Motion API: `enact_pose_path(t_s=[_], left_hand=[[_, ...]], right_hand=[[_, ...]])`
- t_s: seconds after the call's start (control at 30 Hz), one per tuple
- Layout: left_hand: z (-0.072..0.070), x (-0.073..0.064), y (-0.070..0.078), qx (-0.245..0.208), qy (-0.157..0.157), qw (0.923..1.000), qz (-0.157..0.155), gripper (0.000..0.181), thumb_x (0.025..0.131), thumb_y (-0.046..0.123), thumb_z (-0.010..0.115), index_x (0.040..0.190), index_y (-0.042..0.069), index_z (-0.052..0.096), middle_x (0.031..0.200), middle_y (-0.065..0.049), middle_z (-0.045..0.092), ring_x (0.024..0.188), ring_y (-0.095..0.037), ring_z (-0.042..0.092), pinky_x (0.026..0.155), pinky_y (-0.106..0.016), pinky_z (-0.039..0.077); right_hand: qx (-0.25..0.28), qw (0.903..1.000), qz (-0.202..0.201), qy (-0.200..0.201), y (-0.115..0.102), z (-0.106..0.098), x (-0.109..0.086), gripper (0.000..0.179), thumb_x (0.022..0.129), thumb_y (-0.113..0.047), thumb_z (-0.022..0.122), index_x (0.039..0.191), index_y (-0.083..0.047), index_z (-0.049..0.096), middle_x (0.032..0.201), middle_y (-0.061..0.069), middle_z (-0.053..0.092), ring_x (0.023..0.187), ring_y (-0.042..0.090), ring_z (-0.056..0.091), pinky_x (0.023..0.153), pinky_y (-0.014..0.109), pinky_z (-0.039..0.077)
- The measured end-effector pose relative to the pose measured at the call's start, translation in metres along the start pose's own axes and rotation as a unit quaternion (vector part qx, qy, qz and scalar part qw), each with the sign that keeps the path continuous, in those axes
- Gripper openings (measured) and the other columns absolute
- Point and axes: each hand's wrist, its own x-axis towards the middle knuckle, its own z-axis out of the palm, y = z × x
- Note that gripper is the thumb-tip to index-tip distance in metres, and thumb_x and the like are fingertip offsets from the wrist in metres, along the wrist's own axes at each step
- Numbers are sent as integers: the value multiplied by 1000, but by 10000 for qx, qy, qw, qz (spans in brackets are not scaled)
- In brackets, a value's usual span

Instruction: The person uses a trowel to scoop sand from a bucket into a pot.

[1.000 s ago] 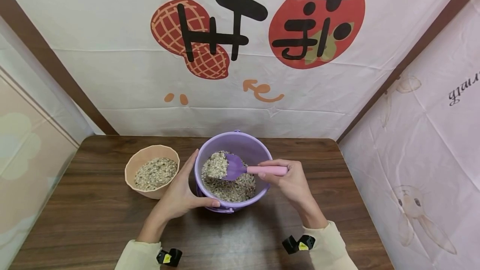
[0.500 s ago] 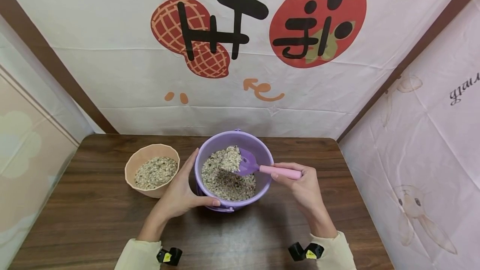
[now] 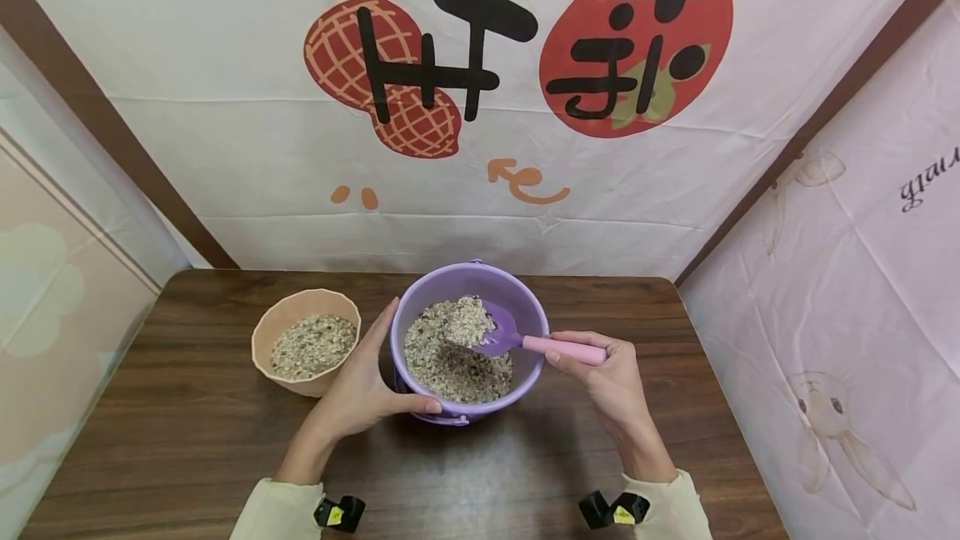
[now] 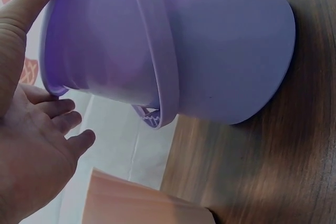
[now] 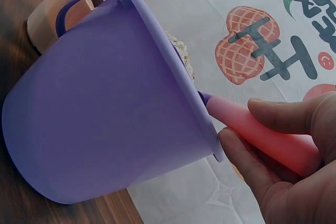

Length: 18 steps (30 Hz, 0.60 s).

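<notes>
My right hand (image 3: 611,377) grips the pink handle of a toy shovel (image 3: 566,349). Heaped on its purple blade is a pale, dark-flecked grain mix (image 3: 468,320), held inside the mouth of a purple bucket (image 3: 517,290) above more of the same mix. My left hand (image 3: 356,390) rests against the bucket's left side, thumb stretched along the front rim and fingers nearly straight along the far left. The left wrist view shows the fingertips (image 4: 65,107) by the rim. In the right wrist view the shovel's handle (image 5: 257,129) crosses the rim, its blade mostly hidden.
A peach bowl (image 3: 258,344) partly filled with a similar mix stands left of the bucket, close to my left hand. Both stand on a dark wooden table (image 3: 180,432). A white printed cloth (image 3: 442,232) hangs right behind the table's far edge.
The loaded shovel and my right hand have shifted right, mostly in the first half second, moving the heap toward the bucket's middle. My left hand and the bucket stay put.
</notes>
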Motion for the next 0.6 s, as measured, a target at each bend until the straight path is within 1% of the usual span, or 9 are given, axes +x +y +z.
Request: enact_pose_path(t_s=[0.1, 0.17, 0.3, 0.4, 0.47, 0.6], left_hand=[[0, -1, 1, 76, -19, 10000, -23, 146, 53, 47, 100, 165, 17, 11, 168, -12, 17, 151, -35, 18, 119, -62, 18], [-1, -2, 2, 127, -22, 9999, -55, 146, 54, 48, 100, 165, 17, 11, 168, -14, 15, 152, -37, 17, 118, -64, 18], [-7, -7, 2, 247, -10, 9996, -163, 145, 55, 48, 99, 165, 20, 9, 168, -17, 12, 151, -42, 13, 117, -67, 18], [-16, -10, 2, 267, 45, 9994, -227, 142, 59, 46, 99, 165, 22, 7, 168, -16, 11, 152, -42, 13, 117, -65, 20], [-24, -13, 1, 294, 139, 9991, -262, 139, 61, 44, 98, 165, 25, 7, 168, -15, 12, 152, -40, 14, 117, -64, 21], [-41, -18, -2, 495, 479, 9972, -290, 134, 65, 41, 97, 165, 24, 9, 167, -17, 18, 150, -42, 18, 114, -68, 24]], right_hand=[[-17, 10000, -41, -6, 1, 0, 0, 39, 80, 1, 84, 114, 13, 70, 98, 21, 75, 97, 21, 73, 82, 33, 60], [-33, 10000, -51, -22, 1, 0, -1, 39, 80, 0, 84, 114, 13, 70, 97, 20, 76, 97, 21, 73, 82, 33, 60], [-3, 10000, -53, -55, 2, -1, -1, 38, 80, -1, 85, 113, 12, 71, 96, 20, 76, 99, 22, 72, 82, 34, 60], [2, 10000, -62, -56, 2, -1, -1, 38, 80, -1, 85, 112, 12, 71, 96, 19, 76, 102, 22, 71, 82, 33, 60], [11, 10000, -69, -48, 2, -1, 0, 37, 80, -1, 85, 112, 12, 71, 96, 19, 76, 103, 22, 71, 82, 33, 60], [26, 10000, -86, -28, 2, 0, 0, 37, 80, 1, 84, 112, 12, 71, 96, 20, 76, 101, 21, 71, 82, 32, 60]])
